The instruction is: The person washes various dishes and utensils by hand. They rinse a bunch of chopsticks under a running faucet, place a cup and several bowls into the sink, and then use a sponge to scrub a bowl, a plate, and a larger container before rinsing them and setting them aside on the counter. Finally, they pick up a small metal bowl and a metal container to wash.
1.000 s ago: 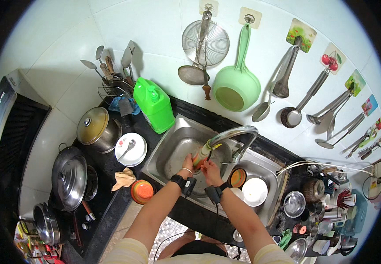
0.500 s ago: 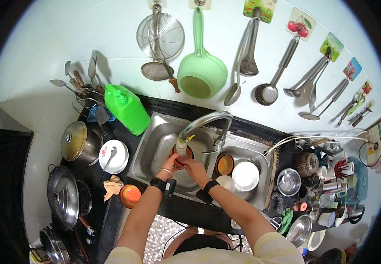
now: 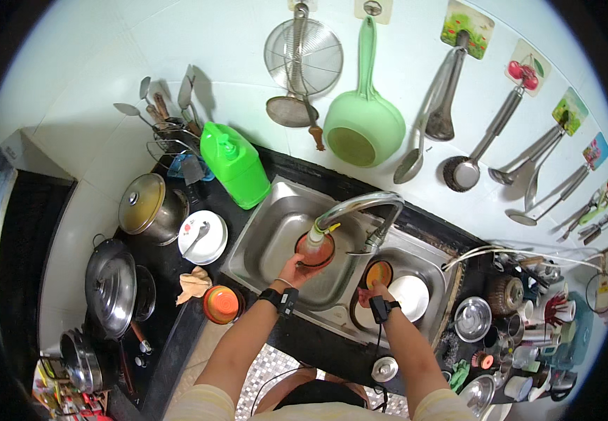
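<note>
1. The left hand (image 3: 294, 272) is clamped on one side of the reddish bowl (image 3: 320, 256), which sits at its 1 o'clock in the left basin (image 3: 253, 270), under the faucet (image 3: 360, 205). A wet rim could slip from this one-sided hold and knock the steel.
2. The nozzle (image 3: 315, 236) hangs close over that bowl, toward its 12 o'clock. Lifting straight up could bump the spout or tip water out.
3. The right hand (image 3: 376, 293) is over the right basin, at the orange bowl (image 3: 378, 272) at its 12 o'clock; whether its fingers grip or only touch, one cannot tell. A loose pinch could let that bowl slide.
4. The white bowl (image 3: 410, 298) lies just beside the right hand, at 3 o'clock. A sideways pull could make the dishes clink and chip.
5. At the left hand's 8 o'clock, the striped bowl (image 3: 222, 304) stands by the edge of the worktop (image 3: 177, 330). A swinging left forearm could push it off.
6. The wrist device (image 3: 381, 307) on the right arm trails a cord, which could snag on dishes or get splashed.
</note>
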Demonstrator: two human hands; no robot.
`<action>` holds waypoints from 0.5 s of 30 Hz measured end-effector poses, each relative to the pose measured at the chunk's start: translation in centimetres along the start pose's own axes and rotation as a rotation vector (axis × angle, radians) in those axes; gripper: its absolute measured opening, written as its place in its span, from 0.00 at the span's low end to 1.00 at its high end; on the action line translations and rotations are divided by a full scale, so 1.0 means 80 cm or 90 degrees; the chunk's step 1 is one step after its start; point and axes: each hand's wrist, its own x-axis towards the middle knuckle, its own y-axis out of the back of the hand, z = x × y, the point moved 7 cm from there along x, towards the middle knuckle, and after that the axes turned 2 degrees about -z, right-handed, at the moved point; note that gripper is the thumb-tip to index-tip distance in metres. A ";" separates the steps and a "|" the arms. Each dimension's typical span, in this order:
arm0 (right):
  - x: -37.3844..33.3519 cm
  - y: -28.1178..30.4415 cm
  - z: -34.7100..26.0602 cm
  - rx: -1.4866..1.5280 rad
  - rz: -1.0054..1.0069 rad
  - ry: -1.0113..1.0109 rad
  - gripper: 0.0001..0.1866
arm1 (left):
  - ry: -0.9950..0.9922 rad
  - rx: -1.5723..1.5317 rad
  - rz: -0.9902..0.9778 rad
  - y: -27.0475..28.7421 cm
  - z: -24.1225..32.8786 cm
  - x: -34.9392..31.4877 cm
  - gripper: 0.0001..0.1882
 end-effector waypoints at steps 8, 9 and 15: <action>0.025 -0.026 -0.005 0.258 -0.033 -0.013 0.09 | -0.121 0.372 0.207 0.002 0.034 -0.058 0.28; 0.032 -0.024 0.002 0.259 -0.105 -0.041 0.09 | -0.204 0.551 0.235 -0.001 0.049 -0.073 0.29; 0.070 0.009 -0.011 0.356 -0.171 0.024 0.08 | -0.568 1.052 0.248 -0.055 0.059 -0.120 0.34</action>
